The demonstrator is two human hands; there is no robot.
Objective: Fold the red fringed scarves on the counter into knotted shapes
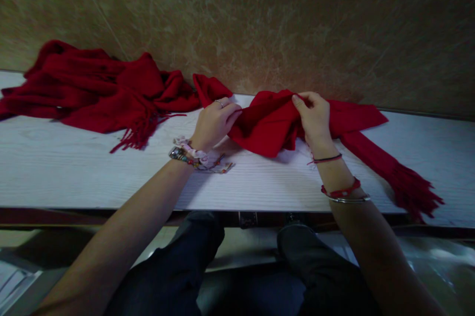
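A red fringed scarf (269, 130) stretches between my two hands, partly lifted off the white wood-grain board. My left hand (215, 120) pinches its edge on the left side. Across from it, my right hand (313, 115) grips the upper edge between thumb and fingers. Past the right hand, more red cloth lies flat, and a narrow folded strip ends in a fringe (417, 192) near the board's front edge. Whether the cloth left of my left hand belongs to the same scarf I cannot tell.
A crumpled heap of red fringed cloth (107, 88) lies on the left of the white board (92, 172). Behind the board rises a brown marbled wall (237, 24). My legs (193, 246) are below the front edge, and clear plastic (441, 266) shows at lower right.
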